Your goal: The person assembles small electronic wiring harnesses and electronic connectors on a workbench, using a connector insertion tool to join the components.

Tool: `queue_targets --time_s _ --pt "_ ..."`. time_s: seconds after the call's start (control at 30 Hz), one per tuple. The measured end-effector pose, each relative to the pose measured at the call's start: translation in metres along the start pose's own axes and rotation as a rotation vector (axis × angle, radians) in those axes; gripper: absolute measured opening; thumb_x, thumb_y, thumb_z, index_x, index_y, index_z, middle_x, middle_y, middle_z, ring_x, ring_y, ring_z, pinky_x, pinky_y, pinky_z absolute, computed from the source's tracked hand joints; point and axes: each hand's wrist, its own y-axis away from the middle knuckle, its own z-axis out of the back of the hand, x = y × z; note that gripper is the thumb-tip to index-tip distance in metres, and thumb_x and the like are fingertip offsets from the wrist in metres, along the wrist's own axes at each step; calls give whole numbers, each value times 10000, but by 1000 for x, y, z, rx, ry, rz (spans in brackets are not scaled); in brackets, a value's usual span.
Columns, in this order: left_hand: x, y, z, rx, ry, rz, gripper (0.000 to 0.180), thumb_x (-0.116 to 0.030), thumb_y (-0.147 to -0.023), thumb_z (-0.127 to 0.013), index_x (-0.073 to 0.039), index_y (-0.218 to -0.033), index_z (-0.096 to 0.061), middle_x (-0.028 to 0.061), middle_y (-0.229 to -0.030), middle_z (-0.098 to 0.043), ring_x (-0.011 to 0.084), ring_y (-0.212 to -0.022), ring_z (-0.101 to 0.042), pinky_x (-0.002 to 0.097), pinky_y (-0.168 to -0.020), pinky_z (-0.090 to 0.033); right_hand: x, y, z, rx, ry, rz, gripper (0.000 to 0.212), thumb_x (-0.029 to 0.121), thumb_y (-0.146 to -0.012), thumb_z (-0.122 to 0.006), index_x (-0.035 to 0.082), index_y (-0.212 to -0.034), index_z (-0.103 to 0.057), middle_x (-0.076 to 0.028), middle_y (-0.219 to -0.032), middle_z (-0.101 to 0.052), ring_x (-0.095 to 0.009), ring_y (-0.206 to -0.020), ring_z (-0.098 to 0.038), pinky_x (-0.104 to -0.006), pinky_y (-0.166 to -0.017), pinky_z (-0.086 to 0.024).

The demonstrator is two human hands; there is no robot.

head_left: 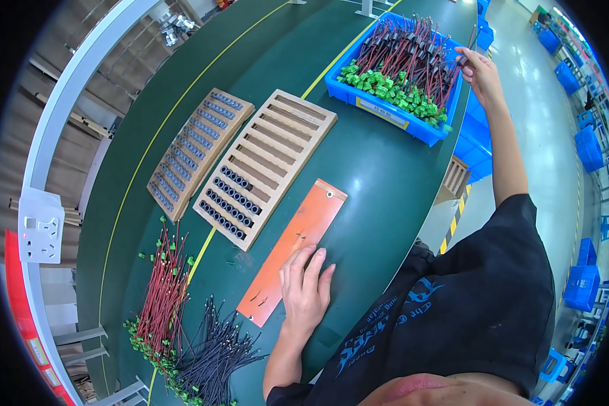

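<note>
My left hand (306, 289) rests on the lower part of an orange board (291, 247), its fingers slightly apart and nothing visible in them. The long, narrow board lies slantwise on the green table. Out at the upper right, my right hand (482, 76) pinches a wire lead (461, 61) with a black sleeve on it, at the right rim of a blue bin (379, 114). Heaped in that bin are dark red and black leads (409, 51) with black sleeves and green connectors (386, 88). The fingers partly hide the pinched lead.
A wooden slotted rack (277, 152) holds black ring-shaped parts (230, 210) in its nearer rows. Beside it lies a wooden tray (199, 145) of grey parts. Red leads (161, 291) with green ends and black leads (216, 355) lie at the lower left. A power socket (40, 227) hangs left.
</note>
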Motion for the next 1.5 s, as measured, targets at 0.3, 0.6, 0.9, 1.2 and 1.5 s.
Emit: queue_targets --time_s 0.3,0.6,0.9,1.2,1.5 --pt "12 7 -9 29 -102 -15 401 -39 -813 -801 -57 -1196 -686 140 -1230 -640 330 -1139 -630 424 -929 -488 -60 0 25 -206 723 150 372 207 -1005 -639 -24 -1298 -644 -80 -1081 -676 -132 -796 -622 -285 -683 -529" --pt "31 5 -27 71 -42 25 332 -91 -839 -750 -63 -1164 -687 143 -1211 -633 345 -1192 -607 444 -962 -492 -27 101 -144 114 742 837 140 55 -990 -627 15 -1098 -706 -103 -1038 -680 -223 -964 -662 -316 -860 -515" --pt "39 4 -32 -28 -68 -66 290 -112 -803 -729 -54 -1084 -682 118 -1164 -652 311 -1140 -633 434 -916 -516 -109 147 -374 961 665 639 230 144 -902 -717 37 -1085 -626 -176 -1047 -623 -346 -846 -682 -451 -747 -552" --pt "65 24 113 -67 -841 270 113 -82 -720 -649 -90 -814 -587 58 -812 -591 259 -758 -591 389 -641 -463 -121 145 -402 826 697 738 212 168 -915 -729 19 -1013 -615 -156 -958 -616 -327 -773 -637 -438 -696 -525" --pt "196 115 273 -207 -788 509 284 -77 -851 -706 -82 -1135 -699 125 -1055 -667 343 -1034 -648 438 -853 -546 -123 145 -402 819 671 770 193 155 -926 -718 20 -1007 -605 -147 -959 -591 -304 -709 -618 -429 -653 -519"
